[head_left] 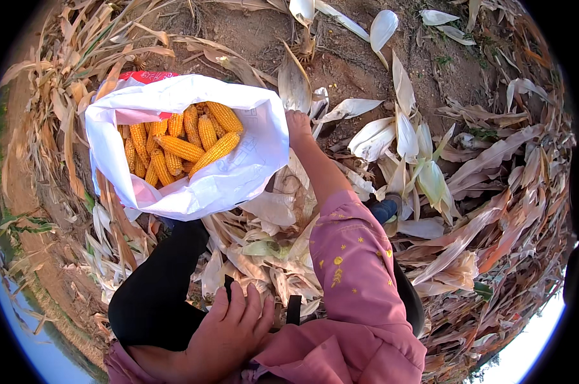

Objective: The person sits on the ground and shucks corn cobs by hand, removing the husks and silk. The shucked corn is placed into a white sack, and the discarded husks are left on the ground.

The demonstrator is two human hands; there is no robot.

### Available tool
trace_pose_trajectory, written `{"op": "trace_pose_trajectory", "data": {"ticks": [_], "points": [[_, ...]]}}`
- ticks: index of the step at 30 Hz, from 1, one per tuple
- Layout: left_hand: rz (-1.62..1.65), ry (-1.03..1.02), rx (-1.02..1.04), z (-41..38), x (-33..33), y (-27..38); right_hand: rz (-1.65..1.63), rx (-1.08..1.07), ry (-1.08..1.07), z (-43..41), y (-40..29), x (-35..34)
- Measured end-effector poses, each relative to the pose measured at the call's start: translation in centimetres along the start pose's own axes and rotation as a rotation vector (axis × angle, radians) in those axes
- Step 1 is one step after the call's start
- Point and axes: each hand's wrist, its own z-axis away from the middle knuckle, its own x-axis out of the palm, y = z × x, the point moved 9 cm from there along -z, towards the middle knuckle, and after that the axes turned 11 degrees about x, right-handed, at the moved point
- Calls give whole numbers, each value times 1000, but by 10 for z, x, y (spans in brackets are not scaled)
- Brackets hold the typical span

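Note:
A white woven sack [212, 197] stands with its mouth wide, before me and to the left. Husked yellow corn cobs [181, 149] are piled inside it. My right hand [299, 126] reaches forward beside the sack's right rim, at the base of an upright dry corn husk [295, 84]. Its fingertips are partly hidden, so whether they grip the husk cannot be told. Close to my body, my left hand [229, 329] lies over my lap with its fingers somewhat spread and nothing in them.
Loose pale husks [405, 139] litter the brown soil [356, 72] right of the sack. Dry corn stalks and leaves [505, 216] lie thick along the right side, with more stalks [63, 86] at the left. A dark shoe [383, 209] shows among husks beyond my right sleeve.

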Motion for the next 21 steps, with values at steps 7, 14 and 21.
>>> {"op": "trace_pose_trajectory", "data": {"ticks": [7,14,21], "points": [[-172,146,-11,-2,17,10,-445,240,-307,167,-1,35],[-253,68,-64,-16,64,0,-540,319,-541,281,-29,77],[-199,69,-61,-37,62,-23,-376,215,-511,294,-26,10]]}}
